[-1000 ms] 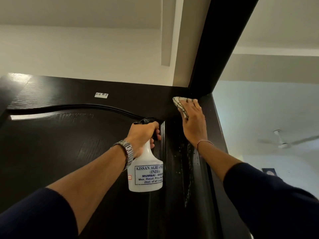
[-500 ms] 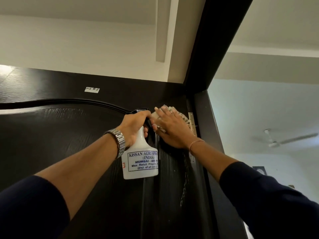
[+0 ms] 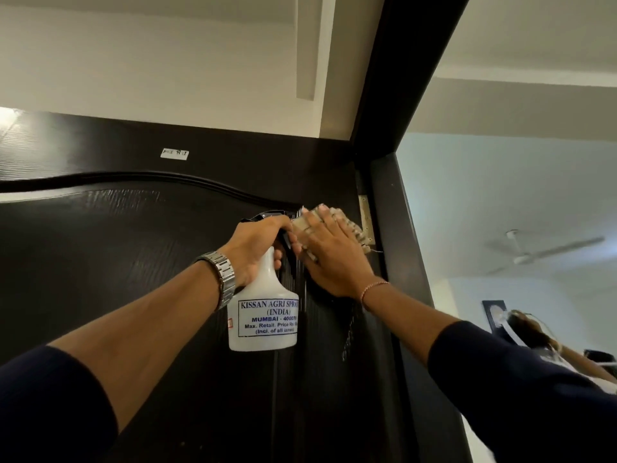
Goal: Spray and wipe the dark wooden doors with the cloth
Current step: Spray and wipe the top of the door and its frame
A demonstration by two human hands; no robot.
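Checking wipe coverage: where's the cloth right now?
Head view, centre: the cloth is pressed flat against the dark door under the right hand, just left of the hinge and right of the spray bottle.

door [image 3: 133, 279]: glossy grained dark wood | bottle [image 3: 263, 315]: matt white plastic | cloth [image 3: 354, 228]: woven

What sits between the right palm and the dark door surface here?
The folded cloth, pressed flat against the door by the right hand, beside the hinge. The head view shows it.
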